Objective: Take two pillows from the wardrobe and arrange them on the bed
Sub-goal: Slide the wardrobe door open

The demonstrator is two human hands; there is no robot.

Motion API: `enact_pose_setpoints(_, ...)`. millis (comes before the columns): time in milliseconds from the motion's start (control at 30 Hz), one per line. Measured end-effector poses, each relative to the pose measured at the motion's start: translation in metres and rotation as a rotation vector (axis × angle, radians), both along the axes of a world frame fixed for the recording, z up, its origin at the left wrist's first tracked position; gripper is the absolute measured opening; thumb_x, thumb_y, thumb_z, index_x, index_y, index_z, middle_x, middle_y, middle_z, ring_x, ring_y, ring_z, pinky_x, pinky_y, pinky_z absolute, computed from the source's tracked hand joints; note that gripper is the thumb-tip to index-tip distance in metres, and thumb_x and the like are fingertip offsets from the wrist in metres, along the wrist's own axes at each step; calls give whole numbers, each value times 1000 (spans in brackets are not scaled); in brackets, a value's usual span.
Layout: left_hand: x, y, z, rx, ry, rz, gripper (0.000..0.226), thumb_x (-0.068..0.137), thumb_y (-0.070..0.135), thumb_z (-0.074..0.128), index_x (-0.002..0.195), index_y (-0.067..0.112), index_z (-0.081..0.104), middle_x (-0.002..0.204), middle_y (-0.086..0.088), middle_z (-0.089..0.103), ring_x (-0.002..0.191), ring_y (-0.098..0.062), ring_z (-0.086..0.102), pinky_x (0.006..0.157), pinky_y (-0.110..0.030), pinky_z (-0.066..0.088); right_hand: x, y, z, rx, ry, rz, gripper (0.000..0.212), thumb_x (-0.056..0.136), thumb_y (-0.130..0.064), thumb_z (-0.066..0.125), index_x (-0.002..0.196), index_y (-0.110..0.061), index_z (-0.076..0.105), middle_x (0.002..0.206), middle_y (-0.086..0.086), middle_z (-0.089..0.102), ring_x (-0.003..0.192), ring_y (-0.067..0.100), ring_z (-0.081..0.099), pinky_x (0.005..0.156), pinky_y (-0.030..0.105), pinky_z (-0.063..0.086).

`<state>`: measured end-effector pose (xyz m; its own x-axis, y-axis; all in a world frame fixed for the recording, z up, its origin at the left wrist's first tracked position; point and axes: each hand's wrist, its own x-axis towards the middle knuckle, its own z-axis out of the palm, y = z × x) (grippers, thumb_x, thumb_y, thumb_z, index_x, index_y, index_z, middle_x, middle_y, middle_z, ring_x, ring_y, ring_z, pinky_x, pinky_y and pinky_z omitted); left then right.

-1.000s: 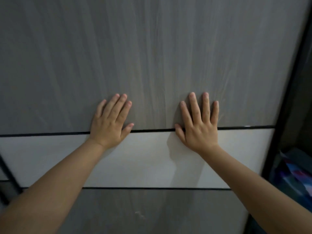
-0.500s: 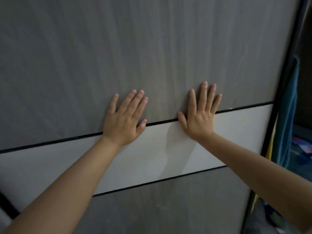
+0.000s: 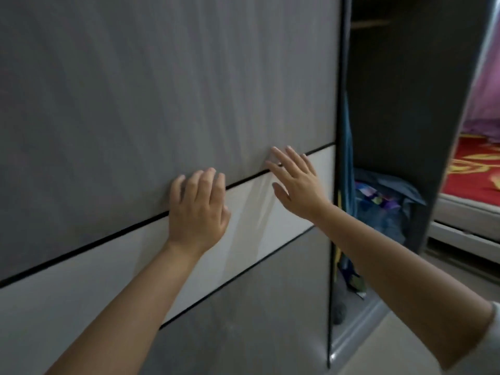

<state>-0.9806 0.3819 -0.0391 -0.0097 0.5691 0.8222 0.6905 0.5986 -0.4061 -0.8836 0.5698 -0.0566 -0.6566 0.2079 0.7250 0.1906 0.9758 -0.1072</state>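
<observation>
Grey wood-grain sliding wardrobe door (image 3: 162, 104) with white horizontal band fills the view from 9 to 12 o'clock. Left hand (image 3: 198, 212) flat on door at centre, fingers together, grip clamped on nothing. Right hand (image 3: 296, 185) at 2 o'clock of left, fingers spread, fingertips touching door. Open dark wardrobe interior (image 3: 400, 104) at 3 o'clock; blue patterned bundle (image 3: 384, 201) inside, pillow or not, cannot tell. Bed with red patterned cover (image 3: 476, 171) at far 3 o'clock
</observation>
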Motion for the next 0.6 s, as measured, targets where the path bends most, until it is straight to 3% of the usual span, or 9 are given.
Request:
enact_pose_setpoints(67,17,42,-16,-99,-86,-137,36,72,19,42,98,3,60,86,-17,73,74,-31,66,73,-40,39,31,32,-20,-107,-19,-136,39,86,-12,59,124,-6,53,146,17,39,138,42,22,110,58,24)
enact_pose_setpoints(133,37,92,-29,-210,-185,-218,37,67,20,40,84,2,68,72,-15,71,58,-29,66,59,-32,47,66,71,-40,-202,-53,-276,37,87,-12,57,123,-7,55,147,13,37,141,38,17,113,56,21)
enact_pose_setpoints(233,72,178,-55,-342,-282,-326,33,66,19,43,77,3,70,64,-14,67,52,-29,64,45,-26,50,117,139,-61,-290,-169,-466,30,91,-19,51,121,-15,58,150,4,34,143,31,11,115,52,11)
enact_pose_setpoints(300,94,239,-71,-419,-401,-314,31,73,15,57,98,1,67,82,-18,69,69,-32,66,52,-30,53,145,188,-69,-336,-183,-566,28,93,-24,49,118,-18,60,149,1,36,142,30,15,116,50,13)
enact_pose_setpoints(400,116,341,-94,-505,-596,-212,39,92,20,45,128,4,43,123,-16,54,108,-32,52,80,-38,49,175,263,-81,-336,-237,-654,28,92,-26,49,114,-18,62,146,2,40,138,29,23,113,46,21)
enact_pose_setpoints(600,120,507,-122,-591,-802,-46,37,95,23,42,128,6,41,131,-16,48,119,-30,46,91,-39,46,179,403,-111,-361,-417,-703,30,92,-28,47,111,-12,63,128,7,56,124,29,40,100,41,36)
